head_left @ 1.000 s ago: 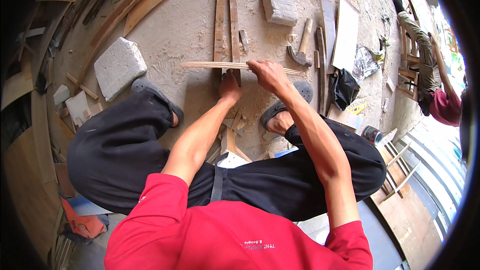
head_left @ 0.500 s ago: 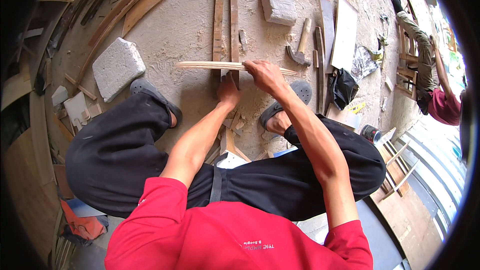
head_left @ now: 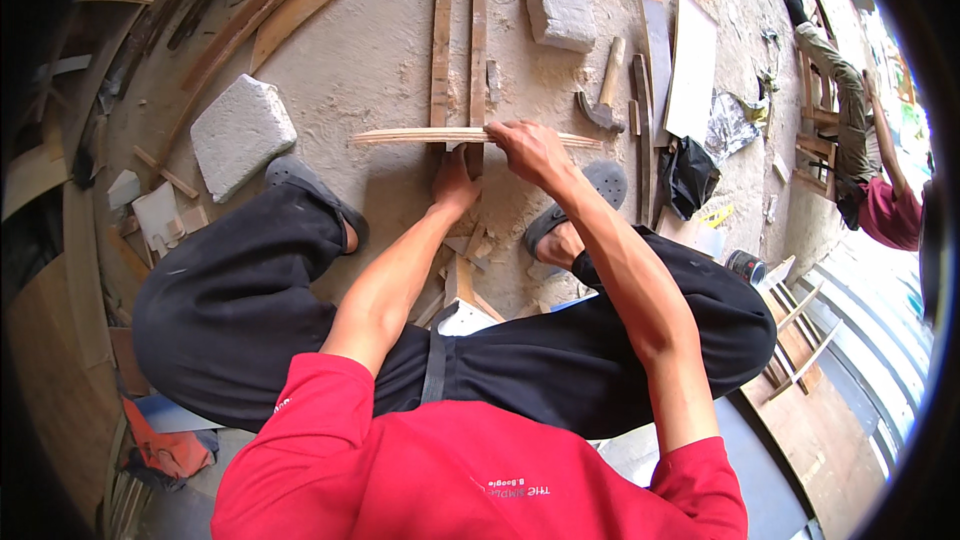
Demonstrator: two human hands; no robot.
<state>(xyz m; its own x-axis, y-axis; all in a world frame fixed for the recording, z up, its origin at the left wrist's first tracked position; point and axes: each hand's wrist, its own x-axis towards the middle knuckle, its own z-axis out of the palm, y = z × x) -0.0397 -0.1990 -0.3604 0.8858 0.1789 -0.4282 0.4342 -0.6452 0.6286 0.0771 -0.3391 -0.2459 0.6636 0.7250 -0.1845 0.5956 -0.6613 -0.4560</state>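
Your right hand [head_left: 527, 147] is clamped on the thin wooden strip [head_left: 420, 136], lying crosswise just ahead; your left hand [head_left: 455, 185], just beneath, presses the upright slats [head_left: 458, 40], its fingers hidden.

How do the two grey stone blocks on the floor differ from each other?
The near stone block lies beside the person's left foot, broad, flat and plain grey. The far stone block sits further off, beyond the hammer, looks chunkier, and has a blue patch on top. The near one looks larger, though the lens may exaggerate that. Both are rough, dusty and rest on the sawdust-covered floor.
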